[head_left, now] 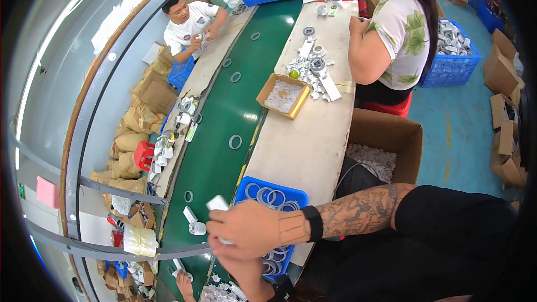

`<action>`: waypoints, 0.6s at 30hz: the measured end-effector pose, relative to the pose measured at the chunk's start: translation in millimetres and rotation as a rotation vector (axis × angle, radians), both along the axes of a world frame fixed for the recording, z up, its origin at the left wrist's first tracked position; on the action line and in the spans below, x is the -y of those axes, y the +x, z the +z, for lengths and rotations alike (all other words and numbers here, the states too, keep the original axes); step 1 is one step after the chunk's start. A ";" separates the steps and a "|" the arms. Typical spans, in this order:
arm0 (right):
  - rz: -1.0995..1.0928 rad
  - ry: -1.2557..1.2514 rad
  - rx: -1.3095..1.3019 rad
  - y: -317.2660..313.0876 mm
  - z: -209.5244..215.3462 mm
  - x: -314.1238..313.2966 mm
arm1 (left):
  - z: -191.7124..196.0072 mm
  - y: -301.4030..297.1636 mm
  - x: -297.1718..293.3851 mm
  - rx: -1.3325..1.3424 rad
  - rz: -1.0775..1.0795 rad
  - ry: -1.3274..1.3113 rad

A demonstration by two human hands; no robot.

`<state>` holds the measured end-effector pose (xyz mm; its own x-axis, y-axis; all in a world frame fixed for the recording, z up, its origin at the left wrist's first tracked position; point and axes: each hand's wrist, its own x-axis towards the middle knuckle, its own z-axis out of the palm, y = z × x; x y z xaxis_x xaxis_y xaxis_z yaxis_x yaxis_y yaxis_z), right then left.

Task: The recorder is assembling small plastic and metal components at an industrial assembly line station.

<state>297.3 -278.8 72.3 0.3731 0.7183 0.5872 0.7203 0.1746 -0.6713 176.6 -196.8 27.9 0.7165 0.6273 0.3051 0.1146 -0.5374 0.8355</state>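
My right hand (246, 226), on a tattooed forearm with a black wristband, reaches in from the right over the edge of the green conveyor belt (218, 128). Its fingers pinch a small white plastic part (217, 203). My left hand (232, 258) comes up from the lower edge and lies mostly hidden under the right one; a bit of white shows between them. Just behind the hands stands a blue basket (295, 194) holding clear rings. Another white part (196, 226) lies on the belt to the left of my hands.
Several rings ride on the belt. On the beige bench sit a cardboard tray (305, 96) and a heap of white parts (316, 70). A person in a leaf-print shirt (400, 33) sits at the right, another person (187, 22) across the belt. An open carton (386, 131) stands by my knee.
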 end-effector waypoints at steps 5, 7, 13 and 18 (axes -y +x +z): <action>-0.192 0.022 0.134 -6.0 19.6 -7.1 | -5.0 24.2 -1.7 0.081 0.053 0.070; -0.267 -0.085 0.067 5.5 10.1 -10.6 | -6.0 34.1 -2.0 0.111 0.060 0.104; -0.338 -0.162 0.089 42.0 -14.7 16.3 | 10.9 46.8 14.4 -0.102 -0.139 0.078; -0.351 -0.193 0.076 46.1 -14.3 22.1 | 6.0 54.5 10.9 -0.094 -0.239 -0.021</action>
<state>343.4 -300.9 58.0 0.5763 0.6545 0.4894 0.7623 -0.2147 -0.6105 231.1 -207.7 33.9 0.8700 0.4420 0.2186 0.0644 -0.5415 0.8383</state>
